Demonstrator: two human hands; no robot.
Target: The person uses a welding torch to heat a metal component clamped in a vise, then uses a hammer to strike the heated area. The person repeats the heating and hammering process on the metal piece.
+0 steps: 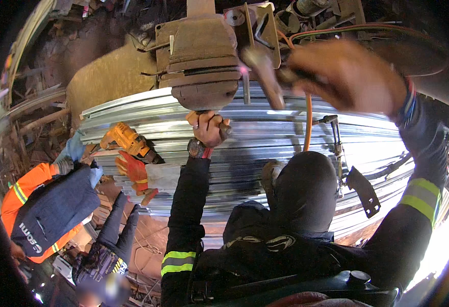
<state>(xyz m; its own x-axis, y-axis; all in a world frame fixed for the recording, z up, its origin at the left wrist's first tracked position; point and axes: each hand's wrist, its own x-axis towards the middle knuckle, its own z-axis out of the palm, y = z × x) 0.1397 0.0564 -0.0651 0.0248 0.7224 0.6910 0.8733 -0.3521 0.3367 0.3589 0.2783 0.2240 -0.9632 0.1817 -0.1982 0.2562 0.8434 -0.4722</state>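
Note:
My left hand is closed around a short metal rod. It rests just below a heavy rusty metal block with layered, rounded edges. Raised on the other side, my right hand is blurred by motion, its fingers wrapped round the handle of a hammer. The hammer head hangs right of the block, apart from my left hand. Beneath both hands lie long silvery metal lengths, side by side. What the far end of the rod touches is hidden.
An orange power tool and an orange work glove lie on the metal. A torch, an orange hose and a dark plate with holes are at right. Two people, one in orange sleeves, are at left.

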